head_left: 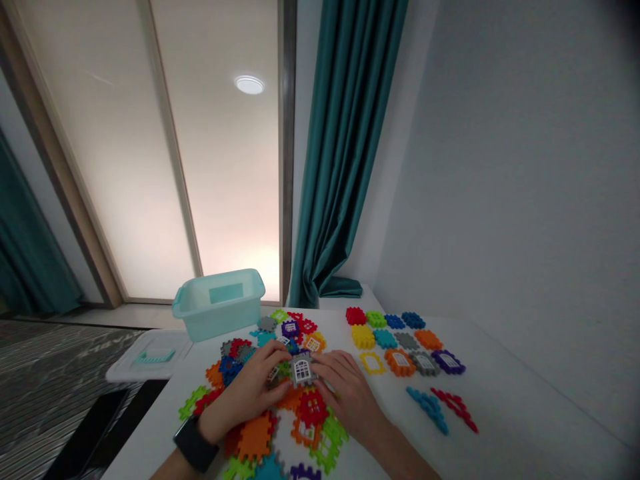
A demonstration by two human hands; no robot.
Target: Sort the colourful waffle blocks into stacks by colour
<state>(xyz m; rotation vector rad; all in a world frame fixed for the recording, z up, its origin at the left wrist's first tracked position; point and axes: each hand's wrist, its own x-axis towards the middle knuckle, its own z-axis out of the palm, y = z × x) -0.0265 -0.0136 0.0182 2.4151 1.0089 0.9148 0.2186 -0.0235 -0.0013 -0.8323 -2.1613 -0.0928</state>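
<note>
Both hands meet over a heap of colourful interlocking plastic tiles [260, 433] on a white table [510, 440]. My left hand [250, 390], with a black watch on its wrist, curls its fingers round the left side of a grey tile with a white window [302, 371]. My right hand [345, 390] pinches the same grey tile from the right. A red window tile [313, 407] lies just under the hands.
Sorted tiles [400, 340] lie in rows at the right, with a blue strip [428, 408] and a red strip [455, 408] nearer me. A mint plastic bin [220, 303] stands at the table's far left; its lid [150, 357] lies beside it. A teal curtain [345, 153] hangs behind.
</note>
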